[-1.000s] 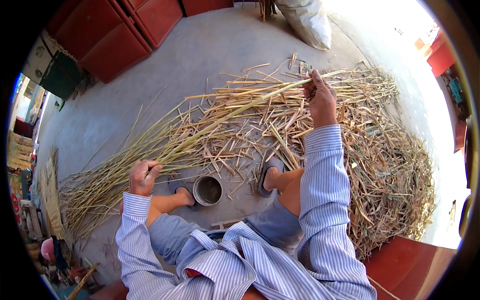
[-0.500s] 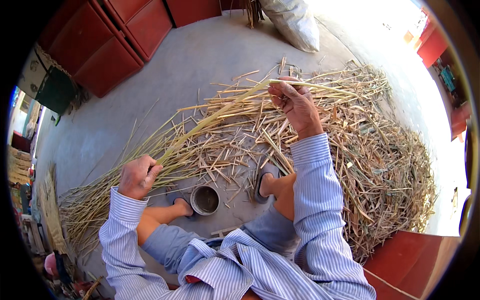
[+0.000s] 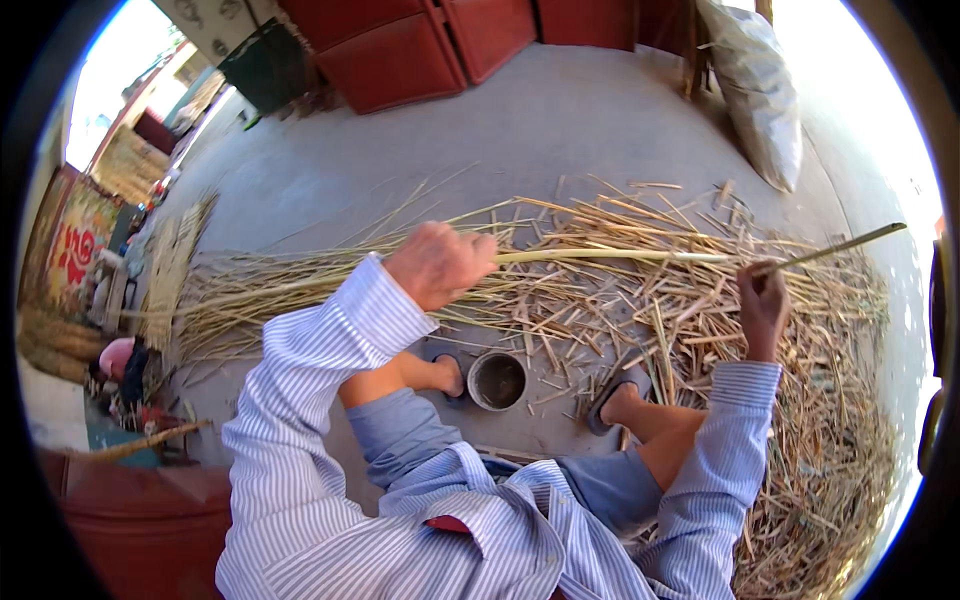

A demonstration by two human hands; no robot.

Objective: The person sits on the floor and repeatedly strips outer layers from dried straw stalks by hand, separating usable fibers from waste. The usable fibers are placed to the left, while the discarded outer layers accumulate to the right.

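Observation:
A long pale-green plant stalk (image 3: 610,255) runs across in front of me, above the litter on the floor. Around it my left hand (image 3: 438,265) is closed in a fist, and thinner lengths trail off leftward behind it. Farther right, my right hand (image 3: 763,305) pinches the stalk, whose darker end sticks out past the fingers toward the right rim. Beneath my hands lie loose stalks (image 3: 240,310), spread left, and broken straw pieces (image 3: 590,290). Between my feet stands a round grey pot (image 3: 497,407); what is in it is hard to make out.
Dry leaves and husks form a large heap (image 3: 820,450) at my right. A whitish sack (image 3: 765,110) stands at the back right, red padded furniture (image 3: 390,60) and a dark green bin (image 3: 265,65) at the back. A red seat (image 3: 140,520) is at lower left.
My view has swung left. My hands are farther apart; the right has moved right and lower along the stalk, while the left has moved inward and up with its grip kept.

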